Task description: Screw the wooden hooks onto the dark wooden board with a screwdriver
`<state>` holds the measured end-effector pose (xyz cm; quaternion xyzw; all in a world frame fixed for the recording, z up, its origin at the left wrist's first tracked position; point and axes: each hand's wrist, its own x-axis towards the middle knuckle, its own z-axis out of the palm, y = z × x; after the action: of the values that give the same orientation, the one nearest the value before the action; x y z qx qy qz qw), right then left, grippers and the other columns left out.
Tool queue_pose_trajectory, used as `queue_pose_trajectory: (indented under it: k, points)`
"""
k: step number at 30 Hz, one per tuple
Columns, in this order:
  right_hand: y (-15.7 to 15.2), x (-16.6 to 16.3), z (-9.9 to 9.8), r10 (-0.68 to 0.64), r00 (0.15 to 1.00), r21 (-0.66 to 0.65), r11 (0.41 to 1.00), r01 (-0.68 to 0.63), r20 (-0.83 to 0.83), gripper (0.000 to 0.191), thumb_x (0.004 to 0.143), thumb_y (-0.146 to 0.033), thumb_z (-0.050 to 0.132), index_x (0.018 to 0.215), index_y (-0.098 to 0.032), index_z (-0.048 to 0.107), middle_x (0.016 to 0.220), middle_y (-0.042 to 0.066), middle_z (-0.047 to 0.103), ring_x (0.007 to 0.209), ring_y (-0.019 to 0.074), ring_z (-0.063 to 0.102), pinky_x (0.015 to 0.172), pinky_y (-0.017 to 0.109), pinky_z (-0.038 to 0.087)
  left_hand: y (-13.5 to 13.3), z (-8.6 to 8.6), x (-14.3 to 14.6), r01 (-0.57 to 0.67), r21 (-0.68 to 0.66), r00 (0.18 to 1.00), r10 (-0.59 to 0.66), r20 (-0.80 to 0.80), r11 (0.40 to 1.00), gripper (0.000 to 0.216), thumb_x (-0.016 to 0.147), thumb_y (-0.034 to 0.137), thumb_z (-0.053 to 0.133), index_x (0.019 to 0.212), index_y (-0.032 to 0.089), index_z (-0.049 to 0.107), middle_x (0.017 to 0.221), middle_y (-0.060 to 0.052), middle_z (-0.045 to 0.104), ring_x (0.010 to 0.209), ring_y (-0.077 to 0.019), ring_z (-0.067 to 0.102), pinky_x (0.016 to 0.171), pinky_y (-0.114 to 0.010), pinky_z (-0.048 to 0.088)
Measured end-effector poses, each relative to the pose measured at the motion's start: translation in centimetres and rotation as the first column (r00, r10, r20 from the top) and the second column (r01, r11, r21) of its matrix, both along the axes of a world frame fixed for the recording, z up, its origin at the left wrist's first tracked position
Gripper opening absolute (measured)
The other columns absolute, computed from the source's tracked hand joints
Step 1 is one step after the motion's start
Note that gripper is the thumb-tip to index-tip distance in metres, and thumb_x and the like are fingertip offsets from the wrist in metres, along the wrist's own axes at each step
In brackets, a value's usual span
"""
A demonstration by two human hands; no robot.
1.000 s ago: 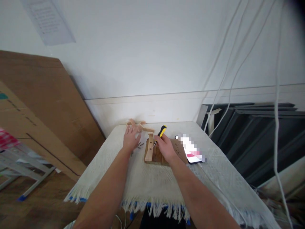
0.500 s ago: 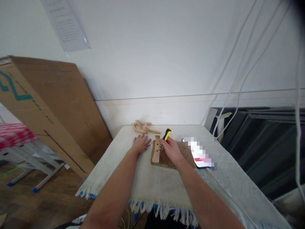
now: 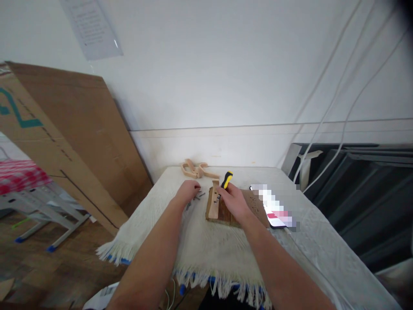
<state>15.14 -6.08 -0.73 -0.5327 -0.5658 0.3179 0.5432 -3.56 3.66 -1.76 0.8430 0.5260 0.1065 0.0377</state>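
My right hand grips a black-and-yellow screwdriver, its tip pointing down at a pale wooden piece with dark holes. That piece lies along the left end of a brown wooden board. Left of the board, my left hand is closed, fingertips pinched close to several loose screws on the cloth. Whether a screw is between those fingers I cannot make out. Behind, near the wall, lies a curved wooden hook piece.
A lit phone lies right of the board on the white fringed tablecloth. A large cardboard box leans at the left. White cables hang at the right over dark grey panels.
My left hand has gone from lying flat with fingers spread to a pinch, drawn slightly back, uncovering screws. My right hand holds the screwdriver in nearly the same place. The view has shifted slightly.
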Motion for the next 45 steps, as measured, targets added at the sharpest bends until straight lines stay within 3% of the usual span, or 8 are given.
queue_pose_trajectory:
  k: [5, 8, 14, 22, 28, 32, 35, 45]
  points:
    - [0.0, -0.1, -0.1, 0.013, 1.0, 0.012, 1.0, -0.013, -0.027, 0.033, 0.074, -0.048, 0.052, 0.075, -0.016, 0.059, 0.066, 0.0, 0.057, 0.062, 0.0147, 0.048, 0.058, 0.026, 0.035, 0.1, -0.7, -0.1, -0.217, 0.291, 0.976, 0.2, 0.086, 0.932, 0.049, 0.085, 0.038, 0.044, 0.131, 0.02, 0.043, 0.143, -0.011, 0.029, 0.131, -0.0295, 0.024, 0.104, -0.042, 0.026]
    - [-0.1, -0.1, 0.0, 0.017, 1.0, 0.006, 1.0, -0.017, 0.005, 0.033, 0.074, -0.048, 0.052, 0.074, -0.016, 0.059, 0.065, 0.0, 0.056, 0.062, 0.0147, 0.048, 0.057, 0.026, 0.035, 0.6, -1.6, -0.4, -0.269, 0.264, 0.962, 0.272, 0.028, 0.926, 0.064, 0.084, 0.055, 0.038, 0.138, 0.022, 0.03, 0.149, -0.009, 0.014, 0.135, -0.0343, 0.005, 0.105, -0.053, 0.016]
    - [-0.3, 0.0, 0.1, 0.007, 1.0, -0.003, 1.0, -0.007, 0.03, 0.034, 0.074, -0.05, 0.052, 0.074, -0.016, 0.059, 0.067, 0.001, 0.058, 0.063, 0.016, 0.049, 0.059, 0.027, 0.035, 1.5, -2.5, -0.4, -0.264, 0.188, 0.964, 0.266, 0.014, 0.946, 0.06, 0.088, 0.055, 0.026, 0.139, 0.023, 0.025, 0.134, -0.014, 0.041, 0.125, -0.0282, 0.034, 0.1, -0.053, 0.024]
    - [-0.2, -0.2, 0.1, 0.032, 0.999, -0.011, 0.999, -0.032, 0.021, 0.033, 0.075, -0.049, 0.051, 0.075, -0.016, 0.058, 0.067, 0.001, 0.058, 0.063, 0.0165, 0.05, 0.058, 0.027, 0.036, 0.6, -1.3, 0.4, -0.255, 0.218, 0.965, 0.263, -0.007, 0.942, 0.058, 0.088, 0.053, 0.029, 0.139, 0.027, 0.025, 0.131, -0.012, 0.044, 0.12, -0.0306, 0.035, 0.098, -0.056, 0.019]
    - [-0.1, -0.2, -0.1, 0.015, 1.0, 0.002, 1.0, -0.015, 0.018, 0.034, 0.075, -0.049, 0.051, 0.072, -0.016, 0.058, 0.064, 0.001, 0.057, 0.063, 0.017, 0.051, 0.056, 0.027, 0.035, 0.1, -0.9, 0.2, -0.394, 0.223, 0.916, 0.402, 0.013, 0.891, 0.049, 0.086, 0.051, 0.034, 0.12, 0.02, 0.053, 0.118, -0.018, 0.05, 0.113, -0.034, 0.04, 0.089, -0.051, 0.031]
    - [-0.1, -0.2, -0.1, 0.025, 0.999, 0.007, 1.0, -0.025, 0.024, 0.036, 0.075, -0.051, 0.051, 0.074, -0.016, 0.059, 0.065, 0.001, 0.058, 0.063, 0.0168, 0.051, 0.056, 0.027, 0.035, 0.6, -1.3, 0.3, -0.26, 0.223, 0.962, 0.272, -0.023, 0.939, 0.037, 0.089, 0.042, 0.035, 0.119, 0.027, 0.051, 0.139, -0.006, 0.037, 0.13, -0.0284, 0.024, 0.099, -0.049, 0.025]
    - [-0.1, -0.2, 0.0, 0.025, 0.999, -0.001, 1.0, -0.025, 0.038, 0.036, 0.075, -0.051, 0.05, 0.074, -0.016, 0.058, 0.065, 0.001, 0.058, 0.062, 0.0162, 0.05, 0.056, 0.027, 0.035, 0.9, -1.4, 0.5, -0.211, 0.163, 0.976, 0.217, -0.02, 0.964, 0.042, 0.089, 0.036, 0.034, 0.129, 0.025, 0.038, 0.134, -0.009, 0.042, 0.122, -0.0254, 0.037, 0.095, -0.046, 0.033]
    - [-0.2, -0.1, 0.1, 0.014, 1.0, 0.011, 1.0, -0.014, 0.008, 0.034, 0.073, -0.05, 0.052, 0.071, -0.016, 0.058, 0.064, 0.0, 0.057, 0.061, 0.0155, 0.048, 0.057, 0.027, 0.035, 1.2, -0.6, -1.3, -0.519, 0.123, 0.845, 0.485, 0.226, 0.846, 0.033, 0.079, 0.012, 0.039, 0.106, 0.013, 0.059, 0.098, -0.016, 0.061, 0.088, -0.0234, 0.06, 0.076, -0.034, 0.045]
